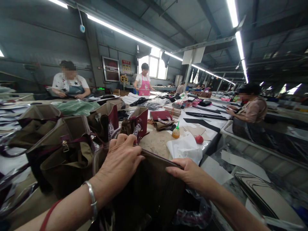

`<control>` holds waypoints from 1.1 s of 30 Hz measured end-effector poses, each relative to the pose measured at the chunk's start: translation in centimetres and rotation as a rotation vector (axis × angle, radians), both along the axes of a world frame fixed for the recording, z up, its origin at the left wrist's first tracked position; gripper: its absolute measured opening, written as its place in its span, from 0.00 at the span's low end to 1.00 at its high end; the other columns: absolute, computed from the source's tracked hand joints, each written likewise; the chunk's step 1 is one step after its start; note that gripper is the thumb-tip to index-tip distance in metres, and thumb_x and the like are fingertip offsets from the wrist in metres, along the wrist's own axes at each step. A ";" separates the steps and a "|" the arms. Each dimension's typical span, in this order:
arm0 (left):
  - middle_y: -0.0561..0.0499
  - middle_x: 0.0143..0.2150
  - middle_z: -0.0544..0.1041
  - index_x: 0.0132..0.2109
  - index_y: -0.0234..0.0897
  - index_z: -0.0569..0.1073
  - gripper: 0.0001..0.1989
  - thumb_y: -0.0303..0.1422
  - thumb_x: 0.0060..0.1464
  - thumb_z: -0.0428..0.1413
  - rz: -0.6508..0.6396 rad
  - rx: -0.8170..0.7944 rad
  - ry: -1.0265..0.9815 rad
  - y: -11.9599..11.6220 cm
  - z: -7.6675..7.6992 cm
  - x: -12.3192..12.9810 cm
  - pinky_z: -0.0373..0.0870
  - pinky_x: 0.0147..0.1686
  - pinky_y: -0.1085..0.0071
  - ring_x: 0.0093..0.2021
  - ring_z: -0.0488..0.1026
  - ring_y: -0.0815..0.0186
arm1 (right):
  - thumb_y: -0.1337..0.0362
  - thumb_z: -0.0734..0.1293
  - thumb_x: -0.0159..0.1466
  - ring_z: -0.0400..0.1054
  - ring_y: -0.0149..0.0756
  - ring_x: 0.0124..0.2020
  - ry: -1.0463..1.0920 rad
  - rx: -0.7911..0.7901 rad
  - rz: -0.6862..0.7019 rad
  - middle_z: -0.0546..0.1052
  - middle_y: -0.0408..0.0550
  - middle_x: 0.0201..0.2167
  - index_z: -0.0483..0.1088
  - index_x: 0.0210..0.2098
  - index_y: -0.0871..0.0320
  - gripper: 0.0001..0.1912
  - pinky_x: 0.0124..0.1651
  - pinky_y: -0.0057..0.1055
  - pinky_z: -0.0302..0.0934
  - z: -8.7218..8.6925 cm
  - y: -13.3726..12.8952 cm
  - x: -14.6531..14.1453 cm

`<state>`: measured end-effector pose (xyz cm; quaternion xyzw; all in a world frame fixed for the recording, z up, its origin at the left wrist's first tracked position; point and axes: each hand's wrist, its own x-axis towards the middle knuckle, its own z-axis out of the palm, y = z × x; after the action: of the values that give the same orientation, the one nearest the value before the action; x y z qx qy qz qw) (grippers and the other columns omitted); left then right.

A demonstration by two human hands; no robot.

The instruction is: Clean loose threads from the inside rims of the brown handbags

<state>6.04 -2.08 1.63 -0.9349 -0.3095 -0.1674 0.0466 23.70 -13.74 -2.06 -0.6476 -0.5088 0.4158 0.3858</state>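
A dark olive-brown handbag (154,186) stands in front of me at the table's edge. My left hand (122,157), with a silver bangle on the wrist, pinches its upper rim on the left. Farther right along the same rim, my right hand (190,175) grips the edge between thumb and fingers. A plastic-wrapped handle (194,211) hangs below my right hand. Several similar bags crowd the left side, one an open bag (67,157) with a metal clasp. The inside of the bag I hold is mostly dark.
Beyond the bag are a glue bottle (175,132) with a green nozzle, a red ball-like object (199,139), white plastic (185,147) and a maroon bag (161,118). Grey panels (267,195) lie at right. Co-workers are at the left (71,80), far side and right.
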 end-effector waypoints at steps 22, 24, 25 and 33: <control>0.55 0.37 0.74 0.25 0.39 0.71 0.08 0.37 0.47 0.52 -0.101 -0.273 -0.029 2.2 -0.7 1.4 0.53 0.39 0.64 0.41 0.61 0.61 | 0.56 0.66 0.53 0.68 0.35 0.30 0.445 -0.011 -0.046 0.74 0.48 0.28 0.70 0.40 0.64 0.20 0.34 0.28 0.60 -1.6 -0.5 0.4; 0.55 0.38 0.73 0.25 0.38 0.69 0.09 0.37 0.47 0.52 -0.110 -0.274 -0.048 2.4 -0.7 1.4 0.53 0.40 0.65 0.41 0.61 0.62 | 0.56 0.66 0.53 0.68 0.35 0.30 0.444 -0.015 -0.045 0.75 0.48 0.28 0.70 0.39 0.64 0.20 0.34 0.28 0.60 -1.5 -0.5 0.4; 0.55 0.38 0.73 0.24 0.38 0.69 0.09 0.36 0.48 0.52 -0.112 -0.274 -0.057 2.5 -0.8 1.3 0.53 0.40 0.65 0.41 0.61 0.62 | 0.55 0.67 0.52 0.68 0.35 0.30 0.442 -0.022 -0.047 0.75 0.48 0.28 0.70 0.39 0.63 0.20 0.33 0.27 0.61 -1.4 -0.5 0.4; 0.54 0.33 0.73 0.25 0.37 0.68 0.09 0.37 0.46 0.52 -0.041 -0.291 -0.082 3.3 -0.4 0.6 0.53 0.41 0.64 0.42 0.60 0.61 | 0.55 0.66 0.54 0.69 0.37 0.30 0.469 -0.041 -0.017 0.75 0.48 0.29 0.69 0.40 0.62 0.20 0.36 0.30 0.62 -1.1 -0.4 0.1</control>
<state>6.60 1.23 1.20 -0.9302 -0.3131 -0.1600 -0.1054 23.83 -14.14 -3.16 -0.5452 -0.3913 0.5618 0.4838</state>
